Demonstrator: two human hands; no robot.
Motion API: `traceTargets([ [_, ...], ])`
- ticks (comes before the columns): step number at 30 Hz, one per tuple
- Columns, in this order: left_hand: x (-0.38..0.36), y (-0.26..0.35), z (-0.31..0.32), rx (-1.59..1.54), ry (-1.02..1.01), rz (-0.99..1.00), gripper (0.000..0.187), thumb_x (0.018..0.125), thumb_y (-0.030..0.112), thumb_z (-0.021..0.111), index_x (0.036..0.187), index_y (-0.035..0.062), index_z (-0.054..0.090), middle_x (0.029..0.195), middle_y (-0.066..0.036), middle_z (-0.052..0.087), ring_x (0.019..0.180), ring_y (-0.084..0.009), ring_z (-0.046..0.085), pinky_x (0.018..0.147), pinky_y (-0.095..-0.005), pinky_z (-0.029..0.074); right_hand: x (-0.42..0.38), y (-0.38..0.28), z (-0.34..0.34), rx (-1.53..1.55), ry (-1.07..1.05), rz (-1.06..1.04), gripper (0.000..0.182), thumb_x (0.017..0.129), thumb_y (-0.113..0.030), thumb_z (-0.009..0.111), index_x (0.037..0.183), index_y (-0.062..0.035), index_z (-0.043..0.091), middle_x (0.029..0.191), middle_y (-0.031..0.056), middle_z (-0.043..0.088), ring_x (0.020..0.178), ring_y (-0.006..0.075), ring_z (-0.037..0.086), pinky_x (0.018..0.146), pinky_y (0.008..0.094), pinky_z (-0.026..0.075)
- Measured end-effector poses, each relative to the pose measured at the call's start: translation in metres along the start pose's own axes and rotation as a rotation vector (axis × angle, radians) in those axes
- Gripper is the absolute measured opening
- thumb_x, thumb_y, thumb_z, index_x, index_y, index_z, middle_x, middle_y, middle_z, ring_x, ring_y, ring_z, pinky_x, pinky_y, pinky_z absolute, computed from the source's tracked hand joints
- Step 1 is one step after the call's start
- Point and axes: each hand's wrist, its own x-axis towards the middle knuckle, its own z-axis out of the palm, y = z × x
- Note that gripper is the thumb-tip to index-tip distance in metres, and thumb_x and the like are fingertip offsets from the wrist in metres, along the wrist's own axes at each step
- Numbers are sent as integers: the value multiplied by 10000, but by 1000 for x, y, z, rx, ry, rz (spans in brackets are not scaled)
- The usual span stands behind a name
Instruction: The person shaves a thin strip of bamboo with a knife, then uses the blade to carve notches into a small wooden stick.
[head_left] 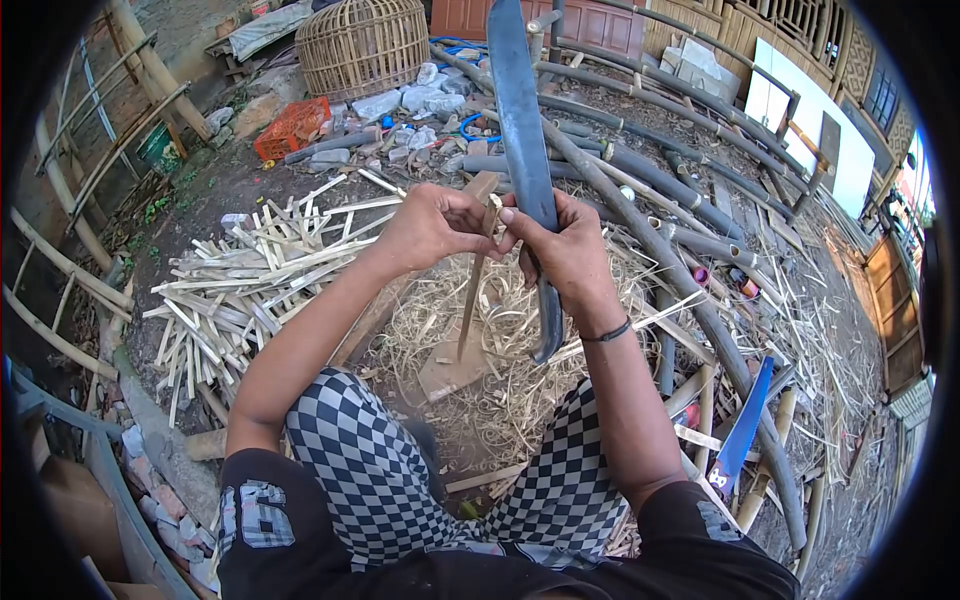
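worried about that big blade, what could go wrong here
The right hand holds the long blade right beside the left hand, which pinches the thin bamboo stick. A slip could cut those fingers. The stick stands on a small wood block between the knees, so it might skid.

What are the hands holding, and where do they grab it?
The right hand grips the big knife by its handle. The left hand pinches the top of a thin bamboo stick.

Below the left hand (430, 228) and right hand (565, 250), open air reaches down to the shavings (500, 370). A heap of split strips (250, 280) crowds the left hand's outer side; bamboo poles (690, 290) bar the ground beyond the right hand.
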Motion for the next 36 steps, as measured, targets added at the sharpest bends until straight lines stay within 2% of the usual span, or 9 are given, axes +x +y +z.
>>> traceTargets([
  [10,-3,7,2,163,-17,42,192,749,137,830,832,-5,731,690,-25,675,653,-60,573,627,-256,476,-1,2,-3,35,11,19,104,907,-77,663,975,-1,639,689,59,672,494,75,589,375,207,419],
  [13,-4,13,2,142,-63,33,188,782,136,807,867,-13,730,731,-35,694,715,-62,604,673,-265,499,-1,2,-2,39,18,9,98,914,-74,656,971,3,639,689,58,670,488,74,582,374,208,419],
  [15,-5,18,0,100,-121,-60,200,820,83,751,996,-9,725,877,-68,731,849,-100,665,826,-280,532,-1,2,-4,23,20,18,99,917,-75,653,972,6,638,688,58,669,482,72,576,377,208,419],
  [19,-3,6,-2,-23,-112,-28,226,886,101,718,1073,-22,684,998,-64,720,962,-125,665,921,-317,520,-4,-1,-2,17,27,22,110,927,-92,648,974,7,639,685,59,669,464,68,555,381,209,414],
  [20,-3,7,-1,-24,-114,-30,226,886,101,718,1073,-22,684,998,-64,720,962,-125,665,921,-317,520,-3,0,-3,18,28,26,110,927,-92,648,974,7,639,685,59,669,464,68,555,381,209,414],
  [22,-3,6,1,-134,-39,-6,211,893,-6,657,1101,-37,662,1015,-117,718,1034,-183,683,933,-335,539,-2,2,-5,-14,38,48,111,935,-105,643,966,1,637,681,61,668,456,68,546,382,213,410],
  [28,-1,-1,-8,44,-84,10,237,898,96,696,1107,-13,678,1044,-85,707,1028,-153,662,965,-333,509,1,8,-7,-24,52,58,121,940,-125,637,951,-5,622,672,67,667,430,75,529,368,221,397],
  [31,-1,-4,-11,135,-15,-29,258,924,161,680,1126,1,687,1049,-80,694,1000,-133,642,929,-325,513,2,10,-7,-17,54,73,132,944,-133,625,950,-1,617,671,76,667,413,83,519,361,231,393],
  [36,-1,-10,-19,132,73,13,282,894,125,707,1154,25,671,1082,-64,677,994,-122,634,888,-299,522,4,16,-9,-28,45,70,169,950,-163,603,950,7,610,672,88,667,401,96,511,360,245,393],
])
